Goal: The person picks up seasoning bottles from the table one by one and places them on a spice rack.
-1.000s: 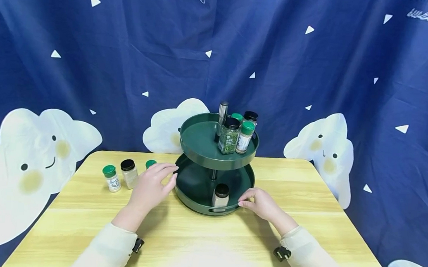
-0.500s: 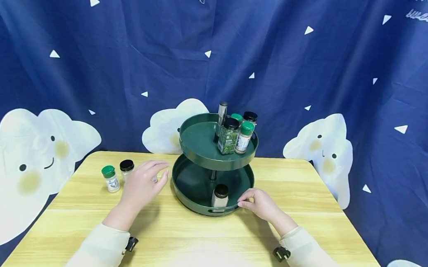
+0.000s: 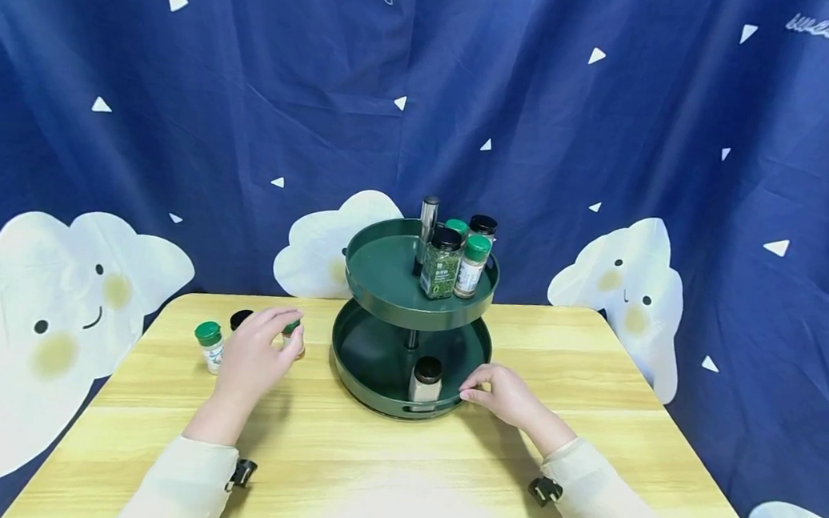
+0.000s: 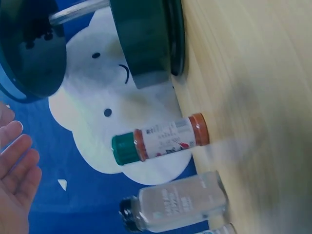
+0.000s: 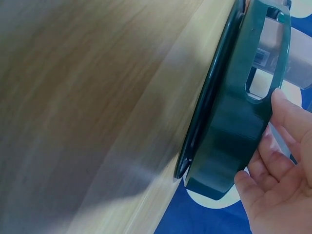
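Observation:
A dark green two-tier turntable (image 3: pixel 369 388) stands on the table. My right hand (image 3: pixel 502 393) holds the rim of its lower tier, thumb and fingers about the wall beside the oval handle slot. Left of the turntable my left hand (image 3: pixel 258 356) hovers with relaxed fingers and nothing in them. Close to those fingers stands a green-capped spice bottle (image 4: pixel 168 138) with reddish contents, partly hidden in the head view. Beside it is a black-capped jar (image 4: pixel 180 202) of pale powder, and farther left another green-capped bottle (image 3: pixel 210 349). A black-capped jar (image 3: pixel 425 384) stands inside the lower tier near the front.
On the upper tier (image 3: pixel 378 268) a black-capped jar of green flakes (image 3: pixel 440 265), a green-capped bottle (image 3: pixel 470 271) and other containers crowd the right side, beside the central post (image 3: pixel 427 228). A blue curtain (image 3: pixel 290 82) with cloud prints hangs behind the wooden table (image 3: pixel 370 481).
My left hand has moved left from the turntable's lower rim toward the spice bottles. My right hand stays at the rim. The turntable and its jars look nearly unchanged.

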The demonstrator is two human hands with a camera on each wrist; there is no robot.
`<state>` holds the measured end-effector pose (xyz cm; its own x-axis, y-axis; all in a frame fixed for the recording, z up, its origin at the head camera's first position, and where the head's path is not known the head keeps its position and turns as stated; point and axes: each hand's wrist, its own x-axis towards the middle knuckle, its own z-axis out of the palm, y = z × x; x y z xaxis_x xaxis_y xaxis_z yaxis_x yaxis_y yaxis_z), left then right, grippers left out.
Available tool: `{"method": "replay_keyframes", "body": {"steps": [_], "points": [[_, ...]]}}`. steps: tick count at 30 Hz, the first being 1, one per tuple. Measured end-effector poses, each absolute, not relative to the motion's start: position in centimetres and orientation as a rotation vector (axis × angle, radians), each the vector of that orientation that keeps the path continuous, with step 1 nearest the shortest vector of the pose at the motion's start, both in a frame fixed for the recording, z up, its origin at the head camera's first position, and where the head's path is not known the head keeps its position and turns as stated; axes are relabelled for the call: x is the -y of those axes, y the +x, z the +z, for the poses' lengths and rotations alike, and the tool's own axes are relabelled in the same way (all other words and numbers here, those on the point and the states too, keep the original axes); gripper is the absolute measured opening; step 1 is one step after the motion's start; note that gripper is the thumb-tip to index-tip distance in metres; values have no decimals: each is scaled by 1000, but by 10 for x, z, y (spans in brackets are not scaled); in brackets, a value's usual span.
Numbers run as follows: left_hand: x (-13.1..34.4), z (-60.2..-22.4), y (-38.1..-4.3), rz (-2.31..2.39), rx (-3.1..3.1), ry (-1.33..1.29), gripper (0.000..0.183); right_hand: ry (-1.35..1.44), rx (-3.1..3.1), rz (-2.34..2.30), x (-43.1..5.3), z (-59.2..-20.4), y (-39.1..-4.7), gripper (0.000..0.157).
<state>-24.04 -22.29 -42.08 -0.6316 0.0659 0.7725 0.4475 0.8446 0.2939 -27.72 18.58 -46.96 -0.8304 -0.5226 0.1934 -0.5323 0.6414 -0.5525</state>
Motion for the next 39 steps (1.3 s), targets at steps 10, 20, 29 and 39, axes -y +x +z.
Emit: {"method": "replay_keyframes", "body": {"steps": [10,20,29,39], "points": [[239,-424,-244,-553,2212,-195,28,910,2836,956,-184,-466,-276,4],[249,-430,-247,-594,2242,-148,30,925,2824,982,-184,-466,-276,5],[256,-433,-254,-636,2301,-91,30,896,2843,974,-185,-466,-277,5],[256,-433,-261,-640,2372,-15,32,898,2846,981,-186,-465,-276,4]]}}
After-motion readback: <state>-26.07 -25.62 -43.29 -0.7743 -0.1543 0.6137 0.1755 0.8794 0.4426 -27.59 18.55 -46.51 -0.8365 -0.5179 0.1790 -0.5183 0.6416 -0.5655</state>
